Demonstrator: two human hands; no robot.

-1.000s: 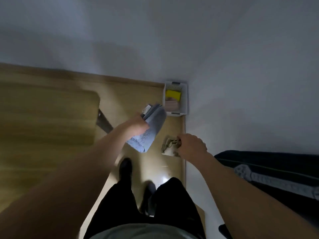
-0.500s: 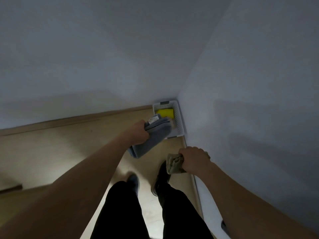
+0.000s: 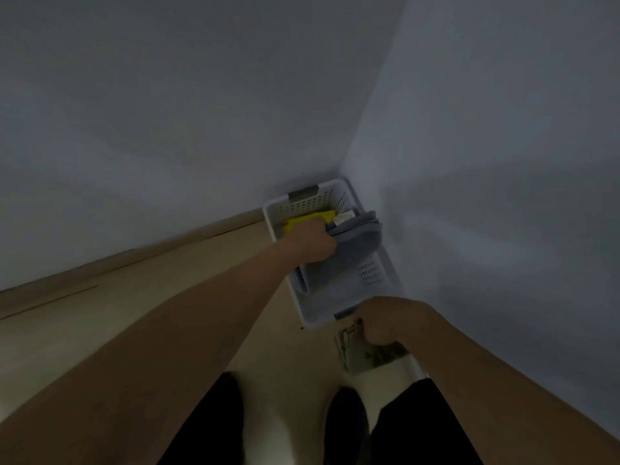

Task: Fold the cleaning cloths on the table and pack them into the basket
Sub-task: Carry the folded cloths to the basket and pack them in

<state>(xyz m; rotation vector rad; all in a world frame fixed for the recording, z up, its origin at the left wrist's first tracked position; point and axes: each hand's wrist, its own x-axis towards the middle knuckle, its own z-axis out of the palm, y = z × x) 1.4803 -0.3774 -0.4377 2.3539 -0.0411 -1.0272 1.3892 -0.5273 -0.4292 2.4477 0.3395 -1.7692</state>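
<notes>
Now the folded grey cleaning cloth [image 3: 352, 250] sits over the white perforated basket [image 3: 372, 273] in the floor corner, where half a second ago it was short of the rim; the left hand [image 3: 312, 241] grips its near end, fingers curled around it, a yellow cloth [image 3: 310, 220] just beyond the knuckles. The right hand [image 3: 385, 320] pinches a folded olive-green cloth [image 3: 362, 357] in curled fingers, just outside the basket's near wall. Judging by this, the grey cloth is about to be released and the green one follows.

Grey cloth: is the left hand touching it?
Touching. The head view shows the left hand gripping the grey cloth over the basket.
</notes>
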